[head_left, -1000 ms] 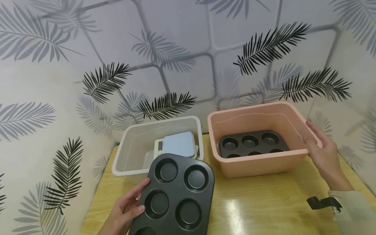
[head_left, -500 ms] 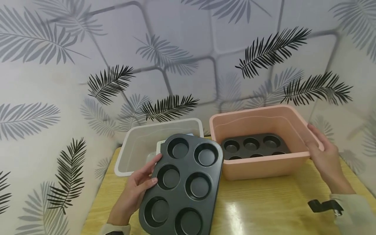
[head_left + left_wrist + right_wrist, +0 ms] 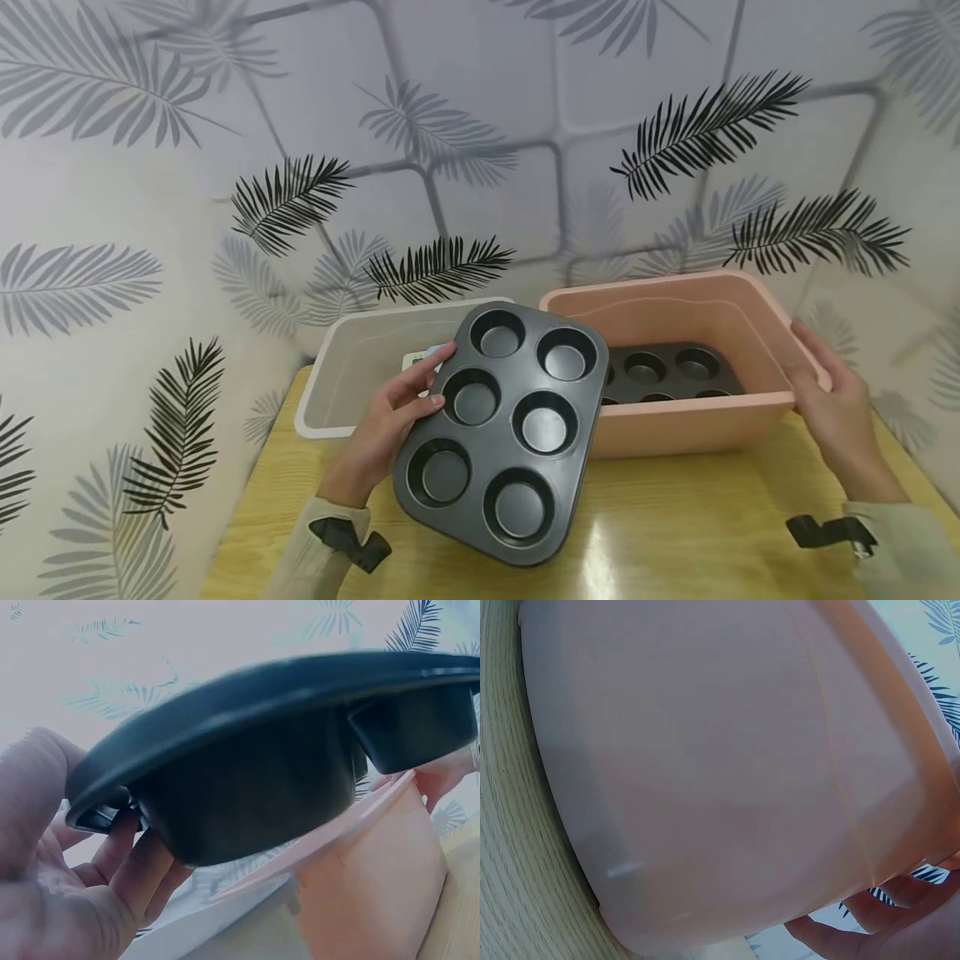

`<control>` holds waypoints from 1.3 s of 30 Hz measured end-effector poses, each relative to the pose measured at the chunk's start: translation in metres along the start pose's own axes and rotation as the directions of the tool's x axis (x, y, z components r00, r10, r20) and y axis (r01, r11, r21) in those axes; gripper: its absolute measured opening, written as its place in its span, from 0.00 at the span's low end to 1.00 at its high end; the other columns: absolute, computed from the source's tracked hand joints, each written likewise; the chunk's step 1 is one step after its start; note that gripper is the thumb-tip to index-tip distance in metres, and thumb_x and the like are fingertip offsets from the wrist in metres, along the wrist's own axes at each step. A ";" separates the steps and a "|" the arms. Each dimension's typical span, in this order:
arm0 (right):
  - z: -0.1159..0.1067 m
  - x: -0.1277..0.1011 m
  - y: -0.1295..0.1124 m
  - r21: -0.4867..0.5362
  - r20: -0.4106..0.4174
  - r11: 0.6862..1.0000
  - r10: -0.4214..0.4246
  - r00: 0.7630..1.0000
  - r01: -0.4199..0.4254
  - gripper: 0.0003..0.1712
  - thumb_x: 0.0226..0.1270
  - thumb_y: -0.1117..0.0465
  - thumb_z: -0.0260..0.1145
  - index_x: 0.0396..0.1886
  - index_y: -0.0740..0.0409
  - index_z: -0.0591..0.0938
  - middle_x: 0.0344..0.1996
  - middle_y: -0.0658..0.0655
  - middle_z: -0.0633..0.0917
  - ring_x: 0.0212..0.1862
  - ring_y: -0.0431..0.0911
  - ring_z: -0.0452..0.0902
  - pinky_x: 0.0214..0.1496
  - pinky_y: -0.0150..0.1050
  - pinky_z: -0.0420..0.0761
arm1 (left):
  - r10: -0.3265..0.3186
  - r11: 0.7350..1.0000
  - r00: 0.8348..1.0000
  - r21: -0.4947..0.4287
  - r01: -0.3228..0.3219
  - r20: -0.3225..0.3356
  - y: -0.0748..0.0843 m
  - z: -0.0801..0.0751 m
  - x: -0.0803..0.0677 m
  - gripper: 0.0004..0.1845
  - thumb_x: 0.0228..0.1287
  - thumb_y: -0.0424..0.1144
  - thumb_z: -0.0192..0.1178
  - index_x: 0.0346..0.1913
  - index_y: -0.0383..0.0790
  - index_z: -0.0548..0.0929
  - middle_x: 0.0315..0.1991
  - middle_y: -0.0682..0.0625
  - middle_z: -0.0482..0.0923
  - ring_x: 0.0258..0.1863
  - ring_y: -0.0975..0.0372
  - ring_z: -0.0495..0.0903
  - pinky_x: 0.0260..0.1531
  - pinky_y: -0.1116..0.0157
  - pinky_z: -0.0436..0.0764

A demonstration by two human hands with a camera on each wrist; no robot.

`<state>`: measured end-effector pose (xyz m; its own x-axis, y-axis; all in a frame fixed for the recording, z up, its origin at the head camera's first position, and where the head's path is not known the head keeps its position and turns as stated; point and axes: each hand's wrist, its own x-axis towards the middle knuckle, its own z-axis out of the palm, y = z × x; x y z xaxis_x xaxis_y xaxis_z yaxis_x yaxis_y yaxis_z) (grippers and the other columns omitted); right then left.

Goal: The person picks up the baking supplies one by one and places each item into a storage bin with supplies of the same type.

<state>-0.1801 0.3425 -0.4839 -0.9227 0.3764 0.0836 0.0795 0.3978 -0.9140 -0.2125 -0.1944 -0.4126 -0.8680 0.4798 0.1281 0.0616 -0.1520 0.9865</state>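
Pink tub (image 3: 675,429) at table's (image 3: 675,525) back-right edge, right hand (image 3: 828,408) gripping its rim. Muffin tray (image 3: 506,433) rose w/ left hand (image 3: 390,417) pinching it, now overlapping tub's left corner; prob. going in atop 2nd tray (image 3: 667,375).

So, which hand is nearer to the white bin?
Left. The left hand holds the muffin tray right over the white bin; the right hand grips the pink bin, farther away.
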 end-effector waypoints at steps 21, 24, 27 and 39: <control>0.000 0.003 -0.001 -0.029 -0.033 0.998 -0.047 0.998 0.046 0.33 0.87 0.46 0.54 0.87 0.33 0.65 0.84 0.71 0.64 0.48 0.27 0.68 0.37 0.21 0.76 | -0.024 0.999 1.000 0.022 0.023 0.017 0.028 0.028 0.080 0.34 0.82 0.29 0.54 0.86 0.45 0.65 0.45 0.53 0.77 0.46 0.65 0.82 0.46 0.69 0.86; 0.000 0.002 -0.001 -0.034 -0.038 0.998 -0.045 0.998 0.043 0.33 0.87 0.46 0.54 0.87 0.33 0.65 0.83 0.71 0.65 0.47 0.28 0.67 0.37 0.21 0.75 | 0.002 1.000 1.000 0.031 -0.003 0.028 0.032 0.031 0.092 0.33 0.82 0.29 0.53 0.86 0.44 0.66 0.44 0.53 0.76 0.45 0.66 0.83 0.44 0.69 0.86; -0.001 0.002 -0.001 -0.033 -0.040 0.999 -0.040 0.998 0.039 0.33 0.87 0.46 0.54 0.87 0.33 0.65 0.83 0.70 0.65 0.47 0.29 0.67 0.37 0.22 0.75 | 0.024 0.999 0.999 0.042 -0.026 0.043 0.035 0.034 0.104 0.33 0.83 0.29 0.54 0.86 0.44 0.66 0.43 0.53 0.76 0.45 0.66 0.83 0.42 0.69 0.86; -0.001 0.001 0.002 -0.046 -0.037 0.998 -0.046 0.998 0.045 0.34 0.87 0.46 0.53 0.88 0.32 0.64 0.82 0.66 0.67 0.47 0.30 0.69 0.37 0.22 0.76 | 0.059 0.993 0.995 0.092 -0.067 0.083 0.045 0.041 0.146 0.29 0.84 0.31 0.56 0.83 0.45 0.71 0.48 0.51 0.79 0.36 0.66 0.87 0.38 0.69 0.87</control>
<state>-0.1804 0.3444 -0.4853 -0.9106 0.3886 0.1405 0.0558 0.4526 -0.8900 -0.3161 -0.0953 -0.3452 -0.8190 0.5399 0.1944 0.1647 -0.1033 0.9809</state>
